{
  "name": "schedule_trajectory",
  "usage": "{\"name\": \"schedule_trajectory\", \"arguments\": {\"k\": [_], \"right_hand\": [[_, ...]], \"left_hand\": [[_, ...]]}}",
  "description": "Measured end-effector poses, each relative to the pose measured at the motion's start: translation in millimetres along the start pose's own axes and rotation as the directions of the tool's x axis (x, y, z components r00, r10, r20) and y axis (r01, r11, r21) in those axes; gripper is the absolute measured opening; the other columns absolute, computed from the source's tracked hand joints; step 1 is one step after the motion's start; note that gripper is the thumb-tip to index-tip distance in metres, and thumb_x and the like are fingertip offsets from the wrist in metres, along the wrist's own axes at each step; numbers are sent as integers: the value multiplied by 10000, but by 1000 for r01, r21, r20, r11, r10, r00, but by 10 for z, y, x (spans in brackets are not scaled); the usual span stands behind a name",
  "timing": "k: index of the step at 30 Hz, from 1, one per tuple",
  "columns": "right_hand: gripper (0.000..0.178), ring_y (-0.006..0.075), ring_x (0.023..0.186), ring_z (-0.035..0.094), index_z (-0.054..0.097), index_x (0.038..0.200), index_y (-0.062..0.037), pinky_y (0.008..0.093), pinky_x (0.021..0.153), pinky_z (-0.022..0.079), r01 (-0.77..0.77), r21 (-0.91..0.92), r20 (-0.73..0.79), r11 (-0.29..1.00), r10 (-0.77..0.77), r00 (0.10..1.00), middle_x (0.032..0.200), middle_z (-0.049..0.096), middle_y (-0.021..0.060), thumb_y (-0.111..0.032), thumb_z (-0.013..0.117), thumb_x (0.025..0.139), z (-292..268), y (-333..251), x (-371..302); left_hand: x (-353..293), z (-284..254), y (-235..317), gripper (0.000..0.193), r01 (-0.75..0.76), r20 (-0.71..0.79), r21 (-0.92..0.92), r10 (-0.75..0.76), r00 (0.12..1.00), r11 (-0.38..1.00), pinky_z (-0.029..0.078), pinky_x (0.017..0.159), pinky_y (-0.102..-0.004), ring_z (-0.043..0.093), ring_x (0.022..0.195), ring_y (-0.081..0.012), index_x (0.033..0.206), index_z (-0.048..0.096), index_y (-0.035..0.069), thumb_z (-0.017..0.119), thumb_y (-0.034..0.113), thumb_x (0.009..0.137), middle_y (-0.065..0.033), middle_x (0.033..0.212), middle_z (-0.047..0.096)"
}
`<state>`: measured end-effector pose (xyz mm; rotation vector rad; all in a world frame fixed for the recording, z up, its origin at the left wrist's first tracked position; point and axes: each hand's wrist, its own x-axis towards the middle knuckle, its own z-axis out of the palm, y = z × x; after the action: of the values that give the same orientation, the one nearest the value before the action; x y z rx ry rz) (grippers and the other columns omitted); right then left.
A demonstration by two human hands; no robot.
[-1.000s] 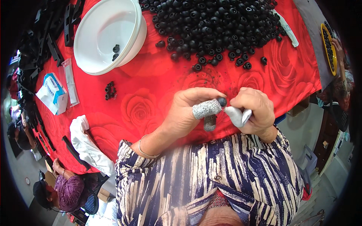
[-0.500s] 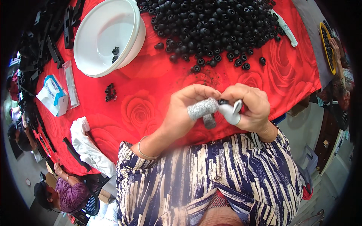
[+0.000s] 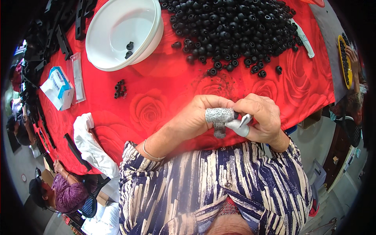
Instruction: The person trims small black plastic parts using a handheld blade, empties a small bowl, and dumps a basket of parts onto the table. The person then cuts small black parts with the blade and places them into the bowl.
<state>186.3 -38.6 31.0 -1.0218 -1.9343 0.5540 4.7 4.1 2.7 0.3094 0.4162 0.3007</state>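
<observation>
My left hand (image 3: 194, 116) is closed, with grey knitted finger covers on two fingers. Its fingertips pinch a small black plastic part (image 3: 236, 115), mostly hidden by the fingers. My right hand (image 3: 263, 117) meets it from the other side, a pale cover on its thumb. The right fingers close round a small silver metal tool (image 3: 245, 120) whose kind I cannot make out. Beyond both hands lies a large pile of round black plastic parts (image 3: 235, 31), hollow at one end. A white bowl (image 3: 98, 51) at the far left holds a few such black pieces (image 3: 129, 50).
On the red rose-patterned tablecloth (image 3: 111, 121) lie small black pieces (image 3: 120, 89), a tissue box (image 3: 58, 88), a clear plastic strip (image 3: 78, 82) and white cloth (image 3: 88, 145). Long black parts (image 3: 62, 43) crowd the far left. Co-workers sit left and right, one beside a yellow tray (image 3: 344, 62).
The view has shifted slightly, so the table things sit farther right. My hands stay together; the silver tool has tilted and the black part is more covered by my fingers.
</observation>
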Motion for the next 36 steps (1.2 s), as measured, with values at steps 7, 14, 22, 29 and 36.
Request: {"name": "schedule_trajectory", "arguments": {"k": [7,14,22,29,36], "right_hand": [[280,137,412,478,614,819,16,267,397,352,68,138,220,988,-98,971,538,513,28,-99,776,621,-156,1,122],[295,137,414,483,618,822,27,262,394,352,111,-35,69,993,-109,992,543,520,41,-110,784,620,-50,-52,159],[256,134,419,488,614,817,39,259,381,349,25,190,153,981,-55,987,569,550,64,-41,764,626,-84,111,135],[264,130,418,484,615,801,29,253,388,345,-38,235,181,971,-5,983,565,560,54,-82,781,628,-85,94,142],[265,192,459,543,620,805,-8,293,421,397,-111,282,199,953,55,978,580,550,67,-89,780,610,-77,70,194]], "left_hand": [[-48,-36,88,221,102,7,312,-110,994,945,480,604,-223,600,728,-89,979,645,-14,678,106,795,-53,852,661],[-21,-29,-49,229,-117,2,101,118,993,988,471,572,-197,608,696,-88,914,675,0,719,139,737,-56,810,666],[-20,-102,33,208,-18,51,138,11,999,990,488,666,-224,606,765,-106,974,645,-24,672,90,802,-65,876,654],[-28,-98,30,219,-6,71,97,-1,997,995,476,653,-219,596,753,-94,982,649,-17,679,98,797,-59,867,653],[-44,-75,49,213,11,30,157,-16,999,988,473,628,-218,589,728,-87,962,653,-11,689,110,790,-51,844,651]]}}
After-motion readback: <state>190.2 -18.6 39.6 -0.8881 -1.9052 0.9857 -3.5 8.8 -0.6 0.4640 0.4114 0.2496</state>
